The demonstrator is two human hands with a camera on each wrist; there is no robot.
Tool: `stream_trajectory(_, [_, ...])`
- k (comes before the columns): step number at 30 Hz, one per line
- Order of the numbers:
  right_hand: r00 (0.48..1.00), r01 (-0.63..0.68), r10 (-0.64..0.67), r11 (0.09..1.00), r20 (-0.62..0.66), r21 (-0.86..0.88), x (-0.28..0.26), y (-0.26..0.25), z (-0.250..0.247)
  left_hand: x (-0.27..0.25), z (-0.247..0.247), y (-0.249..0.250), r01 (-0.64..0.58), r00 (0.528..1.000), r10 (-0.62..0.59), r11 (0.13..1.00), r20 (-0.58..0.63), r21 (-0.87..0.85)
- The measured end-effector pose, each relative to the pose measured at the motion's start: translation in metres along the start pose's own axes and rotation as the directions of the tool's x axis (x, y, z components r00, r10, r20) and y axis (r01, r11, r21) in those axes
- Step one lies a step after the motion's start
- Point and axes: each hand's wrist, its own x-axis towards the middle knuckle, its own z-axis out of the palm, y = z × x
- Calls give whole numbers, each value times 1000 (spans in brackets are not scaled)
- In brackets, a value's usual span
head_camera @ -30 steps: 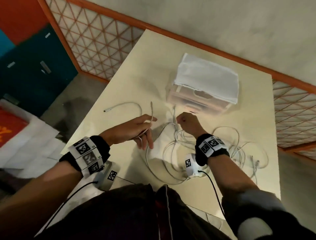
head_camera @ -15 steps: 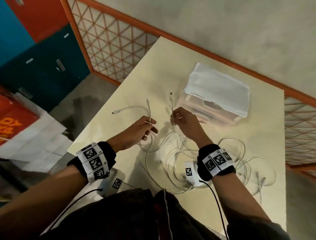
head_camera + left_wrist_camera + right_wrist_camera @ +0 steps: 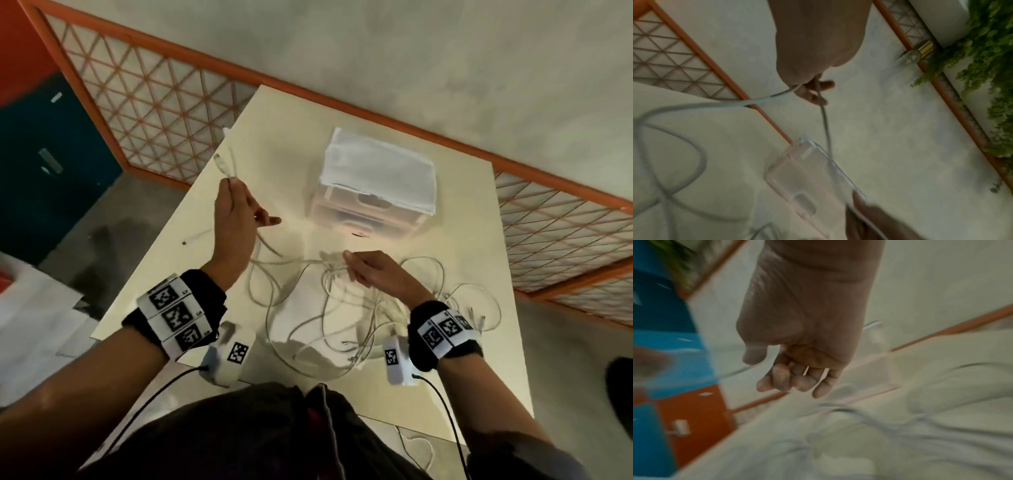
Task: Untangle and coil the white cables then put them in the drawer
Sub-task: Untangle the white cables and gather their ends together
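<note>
A tangle of white cables [image 3: 342, 308] lies on the cream table [image 3: 445, 377] in front of me. My left hand [image 3: 239, 202] is raised over the table's left side and grips two cable ends [image 3: 226, 164] that stick up above its fist; the strands hang down to the tangle. In the left wrist view the left hand [image 3: 813, 91] pinches a white cable [image 3: 756, 100]. My right hand [image 3: 356, 267] hovers low over the tangle, fingers loosely curled. In the blurred right wrist view the right hand [image 3: 797, 378] holds nothing. The clear drawer unit [image 3: 370, 209] stands behind, its drawers closed.
A folded white cloth [image 3: 380, 164] covers the drawer unit's top. One loose cable end [image 3: 195, 237] lies near the table's left edge. An orange lattice railing [image 3: 154, 102] runs behind the table. Paper sheets [image 3: 30, 325] lie on the floor to the left.
My left hand has risen up and to the left, now with both cable ends in it. My right hand has let go of its end and dropped to the tangle.
</note>
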Motion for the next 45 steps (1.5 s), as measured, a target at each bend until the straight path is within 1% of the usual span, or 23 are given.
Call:
stream_trajectory(2, [994,-88,86,996,-74,-27,-14,34,-19,9,-7,10,-10,997,9,1000,-74,-18])
stream_trajectory(3, [988,-119,119,993,-96,3,-21,45,-26,11,-11,12,-23,996,22,1000,-81,-12])
stream_trajectory(6, [987,-147,151,987,-59,67,-29,47,-32,10,-14,10,-67,998,67,998,-17,7])
stream_trajectory(11, [981,-132,125,990,145,39,-4,9,21,-4,2,4,-75,992,77,997,104,-25])
stream_trajectory(15, [975,-145,151,988,161,-48,17,0,69,-4,5,12,-65,990,72,996,121,-67])
stream_trajectory(17, [973,-111,122,992,195,-63,22,4,81,-2,3,16,-47,993,55,996,108,-81])
stream_trajectory(18, [977,-97,102,995,188,-38,23,8,82,-1,1,18,-41,994,48,996,94,-74])
stream_trajectory(20, [992,-86,81,995,99,46,21,14,77,1,-6,20,-52,995,52,999,80,-9])
stream_trajectory(22, [996,-83,87,978,-16,191,17,9,64,2,-14,17,-89,988,72,989,137,122])
stream_trajectory(24, [998,-36,47,949,-29,315,13,-11,49,0,-20,9,-145,961,68,949,270,280])
stream_trajectory(25, [1000,12,-10,936,-9,351,10,-23,42,-3,-19,3,-180,937,54,921,344,346])
stream_trajectory(27, [989,122,-146,902,27,415,6,-50,30,-10,-17,-5,-197,881,-21,892,473,407])
stream_trajectory(28, [981,166,-194,884,20,438,3,-62,25,-13,-15,-9,-167,855,-88,887,511,431])
stream_trajectory(30, [975,207,-221,863,-23,461,-3,-75,16,-16,-11,-13,-120,811,-199,863,550,490])
stream_trajectory(31, [976,211,-212,862,-50,461,-6,-79,12,-17,-10,-12,-138,806,-208,844,555,518])
stream_trajectory(32, [979,200,-189,863,-72,464,-11,-78,8,-16,-10,-12,-155,818,-192,835,543,529])
stream_trajectory(34, [993,114,-109,878,-38,465,-22,-66,1,-14,-8,-8,-172,864,-82,879,497,444])
stream_trajectory(35, [997,45,-65,895,30,443,-29,-56,0,-12,-7,-4,-173,894,-13,912,448,372])
stream_trajectory(37, [979,-69,3,946,202,317,-44,-32,0,-5,-7,7,-150,953,77,960,293,236])
stream_trajectory(39, [956,-111,58,979,287,173,-59,-1,-2,5,-11,16,-150,982,129,976,137,157])
stream_trajectory(40, [958,-122,79,982,277,143,-65,14,-4,11,-15,17,-161,985,150,975,83,151])
stream_trajectory(42, [973,-156,123,973,196,167,-73,37,-13,17,-22,12,-201,979,199,956,31,213])
stream_trajectory(45, [995,-101,104,972,-4,213,-78,45,-27,13,-28,0,-231,970,244,923,-7,307])
